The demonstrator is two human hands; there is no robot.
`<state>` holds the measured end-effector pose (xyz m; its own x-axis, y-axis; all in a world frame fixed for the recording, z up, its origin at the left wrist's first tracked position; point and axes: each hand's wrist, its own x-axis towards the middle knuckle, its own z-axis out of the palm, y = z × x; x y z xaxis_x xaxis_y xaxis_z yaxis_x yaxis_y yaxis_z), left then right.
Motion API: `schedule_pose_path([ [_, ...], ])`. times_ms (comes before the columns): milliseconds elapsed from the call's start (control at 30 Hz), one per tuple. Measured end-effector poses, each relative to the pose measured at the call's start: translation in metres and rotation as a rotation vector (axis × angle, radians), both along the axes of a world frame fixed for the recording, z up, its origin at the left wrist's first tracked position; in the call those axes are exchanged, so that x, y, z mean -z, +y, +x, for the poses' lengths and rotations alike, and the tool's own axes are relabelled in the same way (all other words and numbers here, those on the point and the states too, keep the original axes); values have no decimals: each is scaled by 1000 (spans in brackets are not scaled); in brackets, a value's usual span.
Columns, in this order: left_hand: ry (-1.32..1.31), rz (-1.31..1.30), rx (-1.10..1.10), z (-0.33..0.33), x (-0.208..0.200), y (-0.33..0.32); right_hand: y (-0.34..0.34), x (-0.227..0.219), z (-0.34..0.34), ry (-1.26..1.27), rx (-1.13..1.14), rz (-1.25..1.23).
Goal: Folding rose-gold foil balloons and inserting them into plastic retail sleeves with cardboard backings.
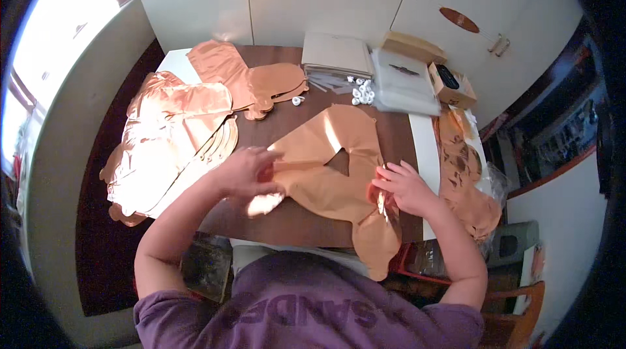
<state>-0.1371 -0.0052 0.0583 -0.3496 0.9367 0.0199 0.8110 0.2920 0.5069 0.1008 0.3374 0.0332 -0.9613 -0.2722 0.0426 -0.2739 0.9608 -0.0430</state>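
A flat copper-coloured foil balloon (326, 189) with a triangular hole lies on the brown table in front of me, its narrow end hanging over the near edge. At its left corner is my left hand (251, 171), slightly blurred, thumb and fingers apart. My right hand (403, 187) has its fingers curled over the balloon's right edge, gripping the crinkled foil; the fingertips are partly hidden. Left of my left hand lies a stack of flat copper foil balloons (163, 147), shining in strong light. Another pile of foil balloons (274, 81) sits behind it.
At the back are small white rolls (362, 92), a stack of pale flat sheets (336, 52), clear plastic bags (405, 81) and an open cardboard box (451, 85) with a dark object. More crumpled copper foil (460, 173) lies at the right. White cabinets (326, 3) stand behind the table (261, 228).
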Motion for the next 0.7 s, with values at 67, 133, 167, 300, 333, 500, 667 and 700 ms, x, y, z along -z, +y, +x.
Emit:
schedule_pose_path([
  [67,248,-251,66,19,-2,-3,8,11,4,-70,141,-289],
  [133,69,-471,-2,39,-19,-9,2,12,4,-89,233,-429],
  [167,146,-459,-14,47,-23,-8,0,18,5,-33,259,-418],
  [300,177,73,57,22,11,9,-10,24,-3,61,234,-387],
  [333,297,185,81,16,18,23,-8,29,-6,53,209,-400],
  [500,348,60,68,16,68,31,7,19,5,109,226,-450],
  [667,344,79,62,18,51,39,110,35,21,443,705,-638],
  [700,358,72,58,20,41,43,128,35,23,475,826,-669],
])
